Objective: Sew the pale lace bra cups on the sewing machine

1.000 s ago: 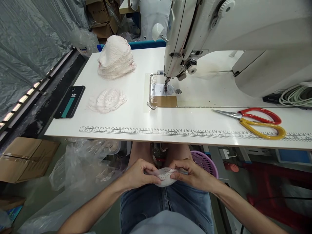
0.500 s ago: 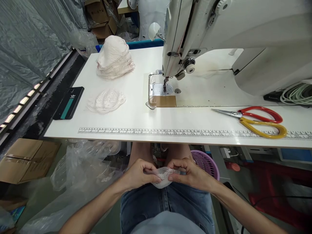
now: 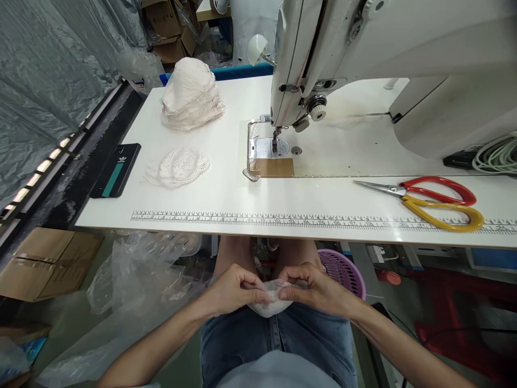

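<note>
Basket [image 3: 342,274]: purple, below front edge of counter [image 3: 226,194], contents unclear.
Lace piece [image 3: 270,310]: above lap [image 3: 278,337].
Left fingers [image 3: 257,296], right fingers [image 3: 291,294]: both pinching lace piece.
Pinch: closer together than before.

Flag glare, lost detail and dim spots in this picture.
Head view: a glare patch on the white tabletop, below the scissors; head view: pale fabric between left hand and right hand, detail hard to read; head view: red object at lower right, dim and soft.
</note>
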### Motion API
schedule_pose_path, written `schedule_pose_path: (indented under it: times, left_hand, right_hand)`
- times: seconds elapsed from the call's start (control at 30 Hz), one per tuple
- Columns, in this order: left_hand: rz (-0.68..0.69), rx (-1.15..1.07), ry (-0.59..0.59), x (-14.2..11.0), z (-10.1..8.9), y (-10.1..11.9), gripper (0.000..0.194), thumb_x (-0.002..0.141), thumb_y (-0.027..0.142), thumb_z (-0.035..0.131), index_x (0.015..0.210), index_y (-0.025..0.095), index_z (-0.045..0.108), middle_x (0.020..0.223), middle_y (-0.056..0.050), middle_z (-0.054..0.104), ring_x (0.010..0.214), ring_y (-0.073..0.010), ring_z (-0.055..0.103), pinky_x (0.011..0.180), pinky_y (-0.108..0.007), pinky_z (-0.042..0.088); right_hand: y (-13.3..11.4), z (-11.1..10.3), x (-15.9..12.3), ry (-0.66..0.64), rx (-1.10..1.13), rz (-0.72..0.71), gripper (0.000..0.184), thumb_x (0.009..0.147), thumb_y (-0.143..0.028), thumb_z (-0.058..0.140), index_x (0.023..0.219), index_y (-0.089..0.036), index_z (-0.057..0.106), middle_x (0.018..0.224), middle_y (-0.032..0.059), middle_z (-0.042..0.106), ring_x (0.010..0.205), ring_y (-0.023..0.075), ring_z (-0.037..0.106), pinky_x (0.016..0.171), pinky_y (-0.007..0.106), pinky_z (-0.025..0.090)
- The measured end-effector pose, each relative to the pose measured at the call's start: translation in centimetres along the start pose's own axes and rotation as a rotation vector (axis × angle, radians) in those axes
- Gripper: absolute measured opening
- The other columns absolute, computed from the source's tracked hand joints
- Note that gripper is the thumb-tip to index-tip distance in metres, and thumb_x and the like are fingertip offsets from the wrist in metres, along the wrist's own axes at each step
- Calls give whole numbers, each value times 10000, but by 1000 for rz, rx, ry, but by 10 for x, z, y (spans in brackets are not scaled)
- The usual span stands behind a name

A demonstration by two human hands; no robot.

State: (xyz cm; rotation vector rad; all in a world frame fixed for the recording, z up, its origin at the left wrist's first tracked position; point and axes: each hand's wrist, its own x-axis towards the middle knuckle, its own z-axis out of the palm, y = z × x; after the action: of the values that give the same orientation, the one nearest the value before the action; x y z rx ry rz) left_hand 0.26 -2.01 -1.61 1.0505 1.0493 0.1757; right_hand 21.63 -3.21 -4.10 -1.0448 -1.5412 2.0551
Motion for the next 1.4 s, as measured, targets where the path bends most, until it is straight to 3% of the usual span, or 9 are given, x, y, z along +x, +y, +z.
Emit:
schedule_pose_path:
  times: [0.47,0.7,0.87,1.0,1.17,1.4]
  left_hand:
    - [-1,98,-140,-2,-12,-9,223,704,256,672,871,120,728,776,-47,706,688,-134,612,643,-190,460]
    - [11,66,-129,1,-11,-7,216,649,266,721,811,122,727,748,-39,696,681,-141,608,650,-200,459]
    - [62,110,-168,2,-9,-4,316,634,337,746,882,143,714,778,-14,665,720,-139,570,629,-182,406]
    - [81,180,-160,4,-6,-5,251,662,344,726,795,131,726,700,-2,583,649,-106,499,556,-177,343]
    - [134,121,-132,6,-3,-5,199,651,305,741,733,126,720,779,-24,598,724,-123,543,645,-186,398]
    - [36,92,-110,4,-1,-5,247,612,327,764,655,107,661,624,-14,616,607,-115,552,540,-178,392]
  right_hand:
    - [10,-11,-7,26,126,80,228,772,-380,654,743,-155,632,682,-3,587,643,107,524,596,211,400]
    - [11,-13,-9,14,95,67,230,775,-387,651,769,-157,640,735,18,624,702,130,560,650,233,432]
    - [10,-12,-9,10,66,43,227,782,-391,644,756,-165,635,719,13,619,689,127,550,643,232,428]
    - [9,-11,-10,5,30,43,252,780,-412,640,759,-162,631,715,17,620,679,128,549,629,231,425]
    - [9,-12,-11,-13,37,52,245,797,-407,621,787,-163,632,739,23,636,686,128,564,624,229,430]
    - [9,-15,-10,-60,50,39,226,821,-377,604,827,-152,626,752,27,638,701,123,567,642,231,438]
